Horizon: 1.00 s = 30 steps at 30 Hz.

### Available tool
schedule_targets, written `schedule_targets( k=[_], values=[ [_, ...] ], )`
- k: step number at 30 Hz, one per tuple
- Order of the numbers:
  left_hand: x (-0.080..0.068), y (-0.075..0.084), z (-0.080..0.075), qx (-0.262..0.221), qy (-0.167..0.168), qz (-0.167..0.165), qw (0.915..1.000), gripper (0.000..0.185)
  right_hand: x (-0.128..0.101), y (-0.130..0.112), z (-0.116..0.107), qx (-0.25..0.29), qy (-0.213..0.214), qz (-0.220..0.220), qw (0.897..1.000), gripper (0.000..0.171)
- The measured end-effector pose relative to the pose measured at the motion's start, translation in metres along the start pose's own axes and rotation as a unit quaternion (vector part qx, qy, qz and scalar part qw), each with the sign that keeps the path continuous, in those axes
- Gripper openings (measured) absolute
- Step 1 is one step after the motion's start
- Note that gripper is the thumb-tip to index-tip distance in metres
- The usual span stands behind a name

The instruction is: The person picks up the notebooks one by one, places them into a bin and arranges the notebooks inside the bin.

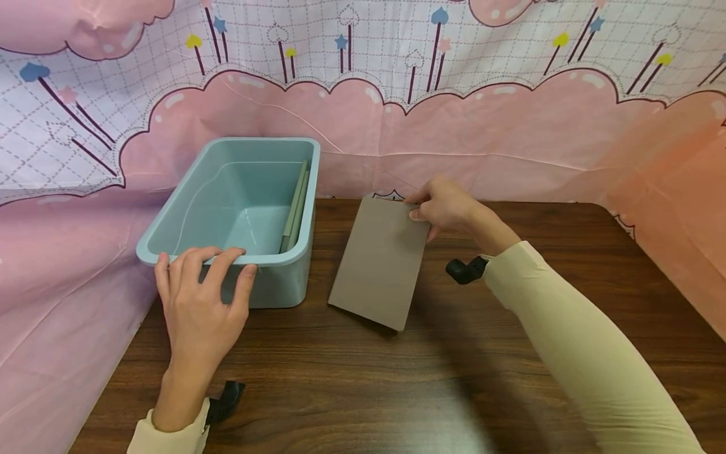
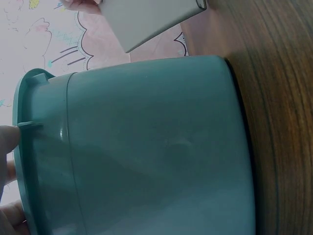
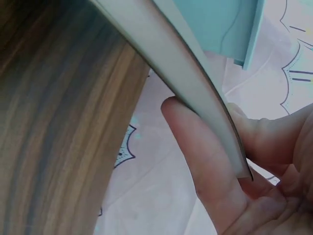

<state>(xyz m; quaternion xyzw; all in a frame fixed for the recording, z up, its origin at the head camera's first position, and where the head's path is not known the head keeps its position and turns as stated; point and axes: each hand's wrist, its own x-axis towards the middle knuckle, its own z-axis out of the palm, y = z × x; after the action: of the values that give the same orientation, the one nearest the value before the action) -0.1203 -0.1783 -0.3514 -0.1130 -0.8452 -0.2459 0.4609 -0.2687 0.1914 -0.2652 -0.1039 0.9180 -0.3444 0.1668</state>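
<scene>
A light blue plastic bin (image 1: 283, 284) stands on the left of the table in the head view. My left hand (image 1: 201, 309) grips its near rim, fingers over the edge and thumb on the outer side. To the right of the bin, a thin book (image 1: 379, 261) with a plain grey-brown cover is tilted above the table. My right hand (image 1: 450, 211) pinches the book by its far right corner; the right wrist view shows its page edges (image 3: 171, 63) between thumb and fingers. Inside the bin, thin green books (image 1: 295, 211) lean upright along the right wall.
The dark wood-grain table (image 1: 340, 384) spreads under the bin and the book. A pink and white patterned cloth (image 1: 454, 132) hangs behind the table and along both sides. Black wrist mounts (image 1: 466, 270) stick out from the cuffs.
</scene>
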Motion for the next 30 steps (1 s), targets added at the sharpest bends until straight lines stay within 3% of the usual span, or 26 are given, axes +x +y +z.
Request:
schedule_targets(
  k=[30],
  values=[
    [0.0, -0.001, 0.001, 0.005, 0.003, 0.006, 1.0, 0.04, -0.031, -0.062, -0.049, -0.013, 0.088, -0.009, 0.996, 0.042]
  ],
)
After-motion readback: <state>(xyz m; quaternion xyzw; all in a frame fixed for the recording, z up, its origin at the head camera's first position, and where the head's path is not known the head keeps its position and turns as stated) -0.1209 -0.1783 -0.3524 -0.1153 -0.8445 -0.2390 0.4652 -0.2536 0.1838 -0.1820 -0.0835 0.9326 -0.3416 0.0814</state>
